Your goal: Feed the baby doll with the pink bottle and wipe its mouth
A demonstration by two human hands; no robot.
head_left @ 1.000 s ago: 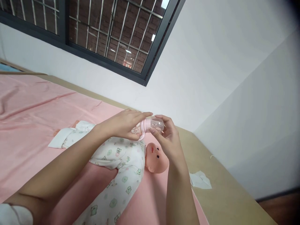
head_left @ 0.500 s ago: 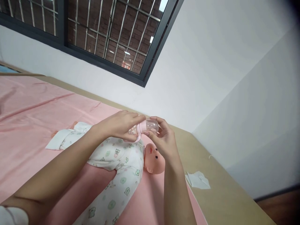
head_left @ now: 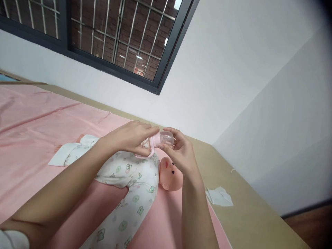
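Observation:
A baby bottle [head_left: 155, 139] with a pink collar, a pink handle and a clear cap lies sideways between my hands, above the doll's chest. My left hand [head_left: 136, 136] is closed round the bottle's body, which its fingers mostly hide. At the other end, my right hand [head_left: 180, 148] grips the clear cap [head_left: 166, 137] with thumb and fingers. Below them a baby doll [head_left: 171, 174] rests on its back, its head to the right. It wears white clothes [head_left: 140, 183] with green and pink animal prints.
Under the doll spreads a pink sheet [head_left: 31, 138] with creases. A white cloth or tissue [head_left: 220, 196] lies on the tan surface [head_left: 233, 221] to the right. Behind stand a white wall [head_left: 194, 103] and a dark-framed window [head_left: 114, 67] with bars.
Both hands and the bottle appear slightly further left, as the whole view has shifted a little. Their hold on the bottle and its cap looks the same.

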